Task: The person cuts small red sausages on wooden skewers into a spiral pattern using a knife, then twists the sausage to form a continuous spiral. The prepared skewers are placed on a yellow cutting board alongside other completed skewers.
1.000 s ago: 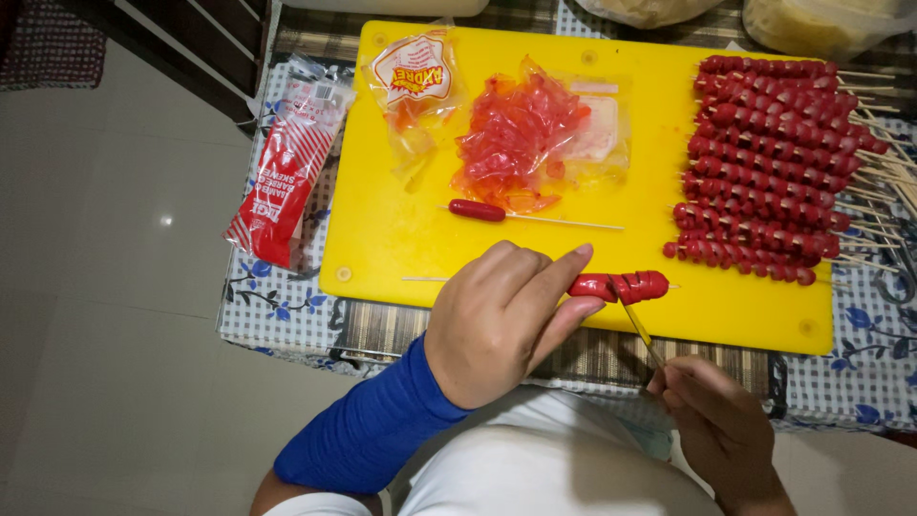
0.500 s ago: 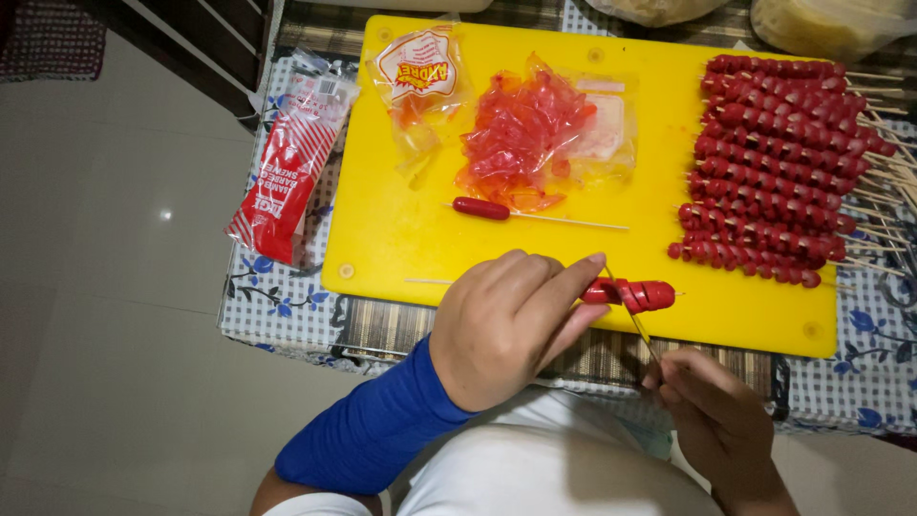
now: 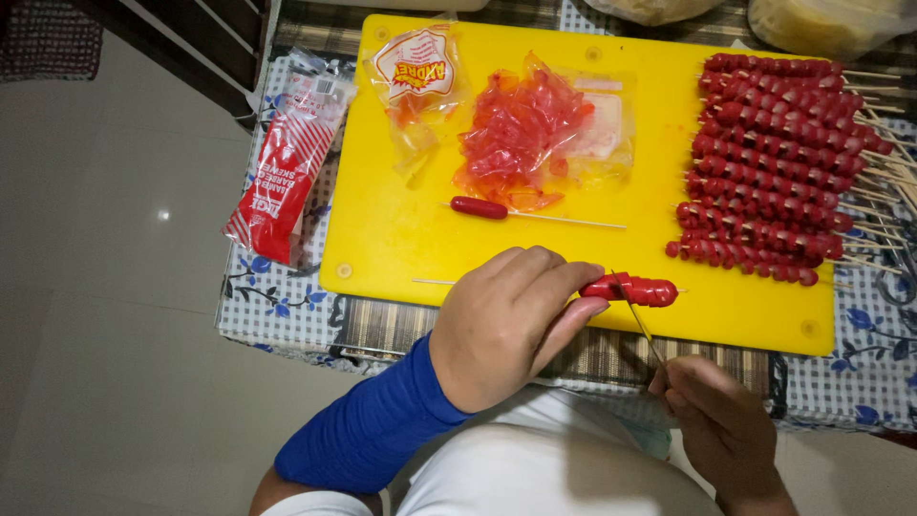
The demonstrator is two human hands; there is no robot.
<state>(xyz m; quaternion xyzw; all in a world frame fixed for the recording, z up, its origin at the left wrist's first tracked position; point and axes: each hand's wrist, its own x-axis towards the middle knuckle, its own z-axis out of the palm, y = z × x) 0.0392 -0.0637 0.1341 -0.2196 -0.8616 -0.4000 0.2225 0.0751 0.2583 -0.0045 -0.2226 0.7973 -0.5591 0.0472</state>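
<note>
On the cutting board [image 3: 401, 239], skewered sausages [image 3: 769, 172] lie right, wrappers [image 3: 521, 134] behind a single skewer [image 3: 530, 213].

The near end of the sausage [image 3: 638, 290] is hidden by the left hand [image 3: 511, 320]; what the right hand [image 3: 718, 420] grips is possibly a thin blade.

The rectangular plastic cutting board [image 3: 401, 239] is bright yellow. The small skewered sausage [image 3: 632, 289] at the left hand [image 3: 506, 325] is glossy red, as are the stacked sausage skewers [image 3: 764, 172]. The heap of peeled casings [image 3: 521, 134] is translucent red. The skewer packet [image 3: 287, 162] is red and white. The counter cloth [image 3: 277, 296] shows a blue floral print on fine checks. The sleeve [image 3: 368, 430] is royal blue.
</note>
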